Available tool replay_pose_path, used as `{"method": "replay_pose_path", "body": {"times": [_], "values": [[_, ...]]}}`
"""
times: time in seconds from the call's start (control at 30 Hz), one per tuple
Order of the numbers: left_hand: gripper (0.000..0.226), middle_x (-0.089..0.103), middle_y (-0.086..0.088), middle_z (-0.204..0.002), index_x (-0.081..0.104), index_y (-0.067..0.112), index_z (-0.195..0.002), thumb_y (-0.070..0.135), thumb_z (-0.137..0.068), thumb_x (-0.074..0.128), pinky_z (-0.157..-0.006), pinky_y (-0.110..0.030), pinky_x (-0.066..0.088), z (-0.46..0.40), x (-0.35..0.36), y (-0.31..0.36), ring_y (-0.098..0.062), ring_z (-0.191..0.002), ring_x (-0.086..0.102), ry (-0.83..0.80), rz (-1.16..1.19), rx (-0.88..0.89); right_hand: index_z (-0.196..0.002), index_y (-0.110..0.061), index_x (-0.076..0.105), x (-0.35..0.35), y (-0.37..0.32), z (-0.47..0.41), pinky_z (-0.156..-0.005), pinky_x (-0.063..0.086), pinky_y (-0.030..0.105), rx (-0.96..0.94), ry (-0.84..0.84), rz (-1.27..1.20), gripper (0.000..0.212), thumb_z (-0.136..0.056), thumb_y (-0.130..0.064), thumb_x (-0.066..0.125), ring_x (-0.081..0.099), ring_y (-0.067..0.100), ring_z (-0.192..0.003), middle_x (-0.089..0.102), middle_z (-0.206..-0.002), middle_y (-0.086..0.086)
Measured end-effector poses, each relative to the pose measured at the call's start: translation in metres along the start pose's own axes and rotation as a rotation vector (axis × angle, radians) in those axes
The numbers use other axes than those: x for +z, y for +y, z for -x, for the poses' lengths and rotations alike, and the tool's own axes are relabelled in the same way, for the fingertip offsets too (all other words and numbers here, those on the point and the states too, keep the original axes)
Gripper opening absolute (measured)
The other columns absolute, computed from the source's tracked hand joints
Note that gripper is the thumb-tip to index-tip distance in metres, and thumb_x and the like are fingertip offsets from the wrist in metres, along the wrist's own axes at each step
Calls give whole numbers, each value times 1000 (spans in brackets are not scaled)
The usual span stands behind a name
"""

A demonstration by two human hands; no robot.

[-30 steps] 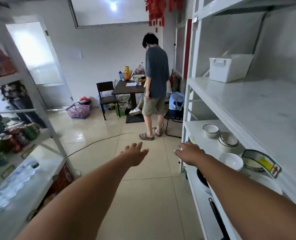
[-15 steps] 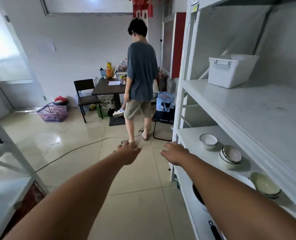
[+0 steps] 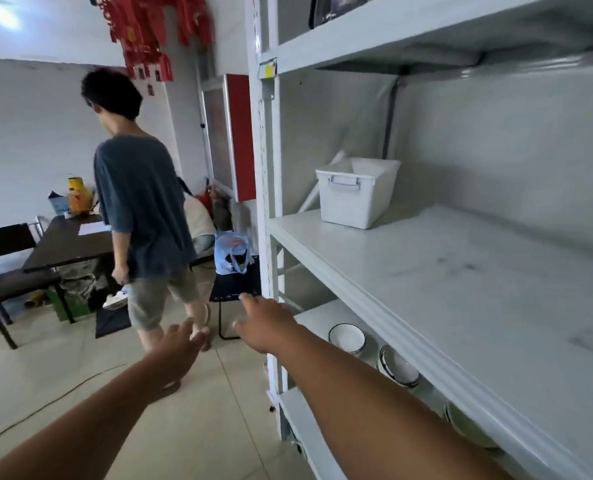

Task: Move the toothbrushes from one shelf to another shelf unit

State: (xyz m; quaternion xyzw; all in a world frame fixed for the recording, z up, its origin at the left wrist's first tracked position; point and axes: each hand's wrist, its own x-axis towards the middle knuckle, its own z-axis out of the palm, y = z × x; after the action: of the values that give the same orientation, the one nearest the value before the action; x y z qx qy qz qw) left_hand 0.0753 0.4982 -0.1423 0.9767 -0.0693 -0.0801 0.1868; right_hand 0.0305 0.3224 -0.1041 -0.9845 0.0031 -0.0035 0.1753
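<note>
No toothbrushes are visible. Both my arms stretch forward over the tiled floor. My left hand (image 3: 175, 348) is open with fingers spread and holds nothing. My right hand (image 3: 265, 322) is open too, fingers pointing ahead, just in front of the left post of the white shelf unit (image 3: 374, 282) on my right. A white plastic bin (image 3: 352, 199) stands at the far end of that unit's broad middle shelf, well beyond my right hand.
White bowls (image 3: 347, 337) sit on the lower shelf. A person in a grey shirt (image 3: 142, 209) stands close ahead on the left. Behind them are a dark table (image 3: 68, 244), a chair and a blue bag (image 3: 231, 252) on a black stool. A cable crosses the floor.
The view has swung right and moved forward: the left shelf unit has left the frame, the right unit fills more of it. The person is nearer. Both hands stay open and have risen a little.
</note>
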Motion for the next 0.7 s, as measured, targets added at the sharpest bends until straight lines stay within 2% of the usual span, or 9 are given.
{"method": "replay_pose_path", "body": {"times": [0.07,0.17,0.27,0.3,0.4,0.5,0.6,0.7], "values": [[53,37,-21,-148,30,14,-149,38,-102,34,-109,-43,33,-27,-10,26,-36,-134,39,25,-91,51,-143,-16,35,-24,8,-20,-99,36,46,21,60,-47,53,-95,-39,40,47,35,-126,47,-140,14],[44,56,-18,-132,55,9,-130,35,-99,40,-103,-48,41,-78,-20,73,-36,-122,51,90,-112,171,-130,-13,47,-64,29,-38,-95,40,45,23,208,-80,44,-93,-36,45,52,36,-119,55,-129,15],[39,64,-16,-108,61,5,-117,33,-99,41,-93,-47,45,-110,-17,140,-37,-108,58,173,-96,315,-131,-12,48,-102,71,-37,-97,37,46,91,310,17,47,-92,-38,48,50,35,-119,53,-129,15],[39,63,-16,-106,60,3,-118,32,-99,41,-93,-47,45,-116,-14,167,-38,-107,58,182,-99,358,-129,-11,48,-115,92,-34,-97,37,46,143,333,52,46,-92,-38,48,49,34,-119,53,-128,14],[49,58,-19,-125,52,9,-131,42,-99,38,-98,-46,42,-131,5,245,-39,-116,53,137,-92,471,-127,-10,49,-154,158,-7,-97,34,45,330,383,138,43,-90,-32,49,46,33,-119,50,-128,14],[52,57,-17,-125,56,18,-130,52,-97,34,-99,-46,44,-134,37,325,-39,-116,53,59,-124,633,-124,-9,50,-185,224,42,-97,33,44,560,441,184,40,-89,-29,51,46,33,-119,50,-126,13],[52,57,-15,-125,57,20,-127,54,-97,32,-99,-46,45,-97,68,404,-38,-116,53,-27,-89,820,-122,-10,52,-207,280,106,-96,34,42,824,506,237,38,-88,-25,51,47,31,-118,51,-124,11],[50,56,-14,-123,56,21,-128,52,-98,30,-100,-46,45,-37,87,460,-38,-116,52,-111,-90,1001,-122,-11,52,-220,307,175,-95,35,40,1067,575,290,38,-86,-22,50,48,30,-118,51,-123,10]]}}
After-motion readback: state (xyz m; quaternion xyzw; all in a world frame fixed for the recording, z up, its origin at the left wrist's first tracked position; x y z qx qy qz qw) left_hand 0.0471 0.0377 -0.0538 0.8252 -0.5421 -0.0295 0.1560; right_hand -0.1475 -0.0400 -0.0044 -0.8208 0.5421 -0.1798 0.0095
